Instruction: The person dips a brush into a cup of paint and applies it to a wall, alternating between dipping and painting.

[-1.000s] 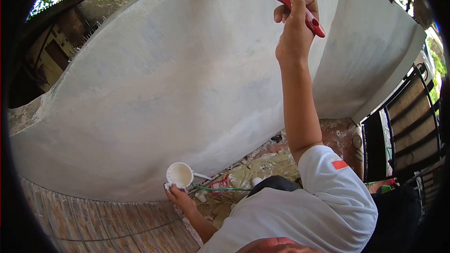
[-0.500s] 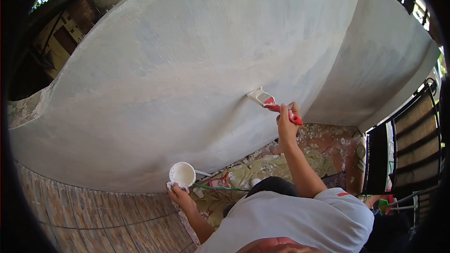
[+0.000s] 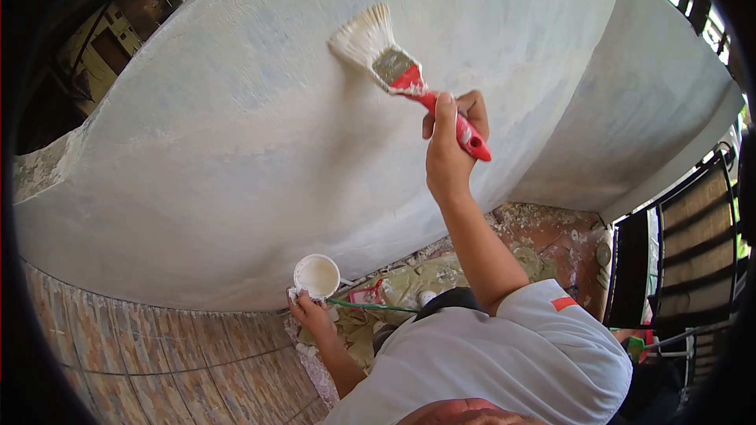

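Observation:
In my right hand [image 3: 453, 145] is a paintbrush [image 3: 405, 71] with a red handle, fingers closed round the grip. Its pale, paint-coated bristles fan out toward the upper left, over the whitish wall [image 3: 236, 134]. A shadow of the brush falls on the wall below it. Low and to the left, my left hand [image 3: 313, 316] grips a white paint bucket [image 3: 317, 276] by its near side, with something white and crumpled at the fingers. Pale paint shows inside the bucket, whose open top faces up.
A paint-spattered sheet [image 3: 449, 271] covers the ground along the wall's foot. On it lies a red-and-white item [image 3: 368, 293], near a thin green line [image 3: 370, 306]. Patterned tiles [image 3: 165, 346] run at lower left; a black metal gate [image 3: 697, 228] stands at right.
My right hand has raised the paintbrush up and to the left, and the brush appears larger and nearer. The bucket and my left hand have shifted slightly right and up in view.

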### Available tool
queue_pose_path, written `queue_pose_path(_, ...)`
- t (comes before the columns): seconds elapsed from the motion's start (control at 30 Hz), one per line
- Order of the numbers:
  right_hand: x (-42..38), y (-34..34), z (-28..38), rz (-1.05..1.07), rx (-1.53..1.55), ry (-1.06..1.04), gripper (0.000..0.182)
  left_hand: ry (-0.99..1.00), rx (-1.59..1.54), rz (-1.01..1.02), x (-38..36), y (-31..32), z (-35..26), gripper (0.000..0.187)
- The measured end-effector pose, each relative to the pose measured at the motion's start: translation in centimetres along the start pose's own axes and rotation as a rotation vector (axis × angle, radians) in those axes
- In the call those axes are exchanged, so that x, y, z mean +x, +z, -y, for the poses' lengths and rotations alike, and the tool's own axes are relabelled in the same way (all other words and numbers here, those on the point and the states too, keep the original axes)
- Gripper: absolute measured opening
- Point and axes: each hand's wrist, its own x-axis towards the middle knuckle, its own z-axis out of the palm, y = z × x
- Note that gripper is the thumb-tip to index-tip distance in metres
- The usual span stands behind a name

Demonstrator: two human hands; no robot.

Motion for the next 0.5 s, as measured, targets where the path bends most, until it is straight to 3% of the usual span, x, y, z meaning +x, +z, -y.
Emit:
queue_pose_path(0.17, -8.2, -9.4, -7.4, -0.019, -0.279, 0.112, 0.026, -0.039, 0.042, -0.172, -0.5, -0.4, -1.3, 0.023)
queue_pose_path(0.2, -9.5, -11.2, -8.0, -0.046, -0.297, 0.286, 0.026, -0.041, 0.068, -0.195, -0.2, -0.9, -1.2, 0.022)
queue_pose_path(0.23, -9.9, -12.4, -8.0, -0.077, -0.308, 0.459, 0.025, -0.038, 0.079, -0.151, 0.2, -1.5, -0.9, 0.022)
queue_pose_path(0.33, -7.0, -12.1, -4.1, -0.237, -0.179, 0.531, 0.025, 0.004, 0.079, -0.035, 1.3, -2.8, -0.4, 0.022)
queue_pose_path(0.5, 5.3, -7.7, 3.9, -0.244, 0.082, -0.060, 0.028, 0.023, 0.119, -0.052, 1.7, -1.7, -1.0, 0.021)
